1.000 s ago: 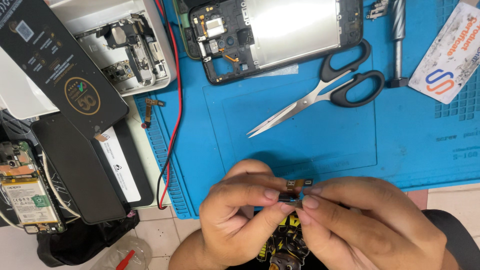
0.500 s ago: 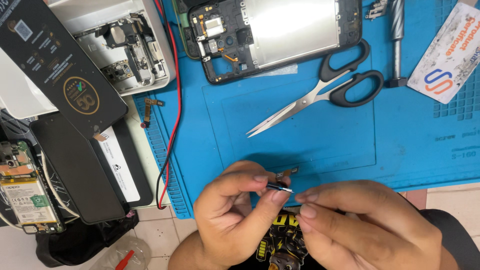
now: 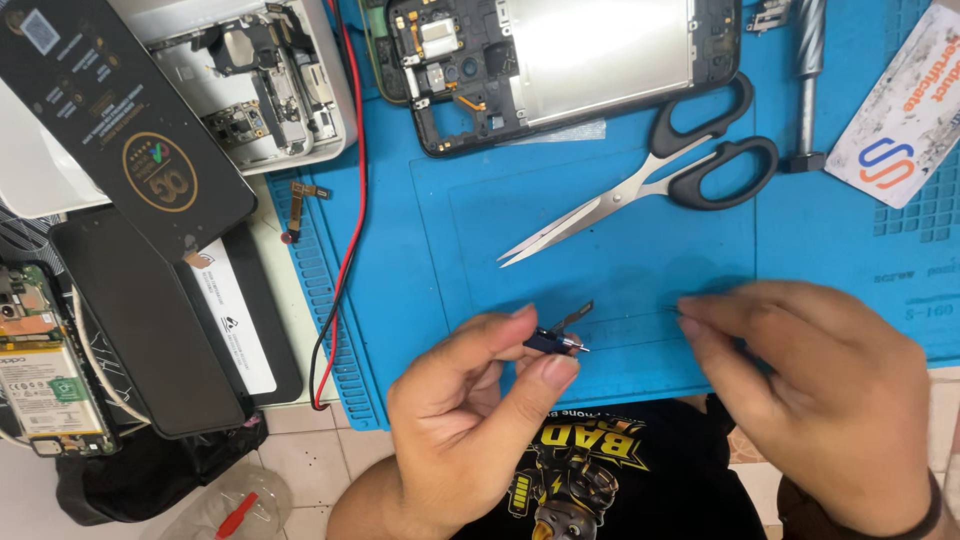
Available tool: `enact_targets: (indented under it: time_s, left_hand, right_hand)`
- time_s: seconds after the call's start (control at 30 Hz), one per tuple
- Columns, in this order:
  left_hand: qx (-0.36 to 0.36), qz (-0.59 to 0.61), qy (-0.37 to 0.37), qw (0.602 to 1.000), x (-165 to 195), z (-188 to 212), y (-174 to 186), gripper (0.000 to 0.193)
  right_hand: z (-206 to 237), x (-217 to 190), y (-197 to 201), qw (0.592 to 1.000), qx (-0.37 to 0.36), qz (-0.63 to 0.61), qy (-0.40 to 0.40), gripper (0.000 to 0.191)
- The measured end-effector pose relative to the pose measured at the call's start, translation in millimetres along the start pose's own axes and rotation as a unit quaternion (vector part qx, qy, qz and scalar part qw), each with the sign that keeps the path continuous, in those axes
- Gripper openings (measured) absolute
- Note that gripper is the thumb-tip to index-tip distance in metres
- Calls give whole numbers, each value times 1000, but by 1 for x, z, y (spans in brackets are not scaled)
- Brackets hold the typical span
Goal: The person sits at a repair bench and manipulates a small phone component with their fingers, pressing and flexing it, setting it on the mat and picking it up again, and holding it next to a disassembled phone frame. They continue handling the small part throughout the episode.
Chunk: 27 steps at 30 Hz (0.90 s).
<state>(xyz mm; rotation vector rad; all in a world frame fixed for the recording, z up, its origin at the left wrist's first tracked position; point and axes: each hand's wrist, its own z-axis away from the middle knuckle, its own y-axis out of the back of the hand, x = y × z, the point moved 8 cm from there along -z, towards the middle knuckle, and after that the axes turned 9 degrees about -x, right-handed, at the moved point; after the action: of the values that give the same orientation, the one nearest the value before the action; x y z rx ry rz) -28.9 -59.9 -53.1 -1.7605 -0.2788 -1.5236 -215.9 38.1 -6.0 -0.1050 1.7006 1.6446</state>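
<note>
My left hand (image 3: 470, 410) pinches a small dark phone part with a short flex ribbon (image 3: 557, 338) between thumb and forefinger, just above the near edge of the blue work mat (image 3: 620, 250). My right hand (image 3: 820, 385) hovers to the right of it, fingers drawn together and pointing left, a short gap away from the part. Whether something thin sits in those fingertips I cannot tell. An opened phone frame (image 3: 560, 60) lies at the back of the mat.
Black-handled scissors (image 3: 650, 185) lie open mid-mat. A metal tool (image 3: 808, 80) and a white card (image 3: 905, 115) sit back right. A red wire (image 3: 350, 200) runs down the mat's left edge. Another opened phone (image 3: 265, 75), dark panels (image 3: 140, 300) and a circuit board (image 3: 35, 370) crowd the left.
My hands were joined over the small part. Now the right hand has pulled away to the right, and the left hand alone keeps the part, lifted slightly over the mat.
</note>
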Motion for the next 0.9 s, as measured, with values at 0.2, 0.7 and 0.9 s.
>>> enact_targets:
  time_s: [0.2,0.7,0.9]
  left_hand:
    - [-50,-4,-28,998,7,-1,-8,34]
    - [-57,-110,-9,992,12,-5,-19,32]
    - [-192,-208,-17,959,32,-23,-24,34]
  right_hand:
    - [-12,-6,7,999,26,7,-38,23]
    - [5,-20,-2,969,-17,-236,70,21]
    - [-4,-4,-20,921,-184,-341,49,10]
